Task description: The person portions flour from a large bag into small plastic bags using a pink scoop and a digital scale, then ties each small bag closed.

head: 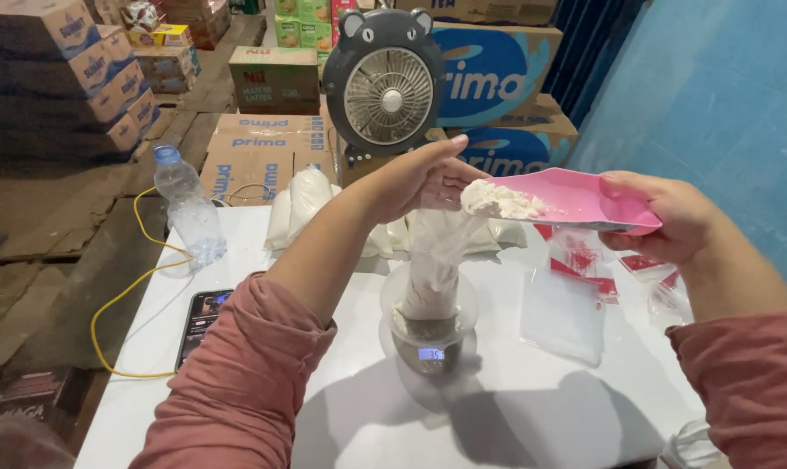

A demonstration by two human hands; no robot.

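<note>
The left hand pinches the clear plastic bag open under its fingertips above the digital scale, while the right hand, fingers wrapped around the pink scoop, tips white powder toward that opening.

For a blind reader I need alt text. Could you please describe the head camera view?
A left hand holds open a clear plastic bag standing on a small digital scale, while the right hand tips a pink scoop of white powder toward it. On the white table lie a phone, a water bottle, empty bags and a fan.
</note>
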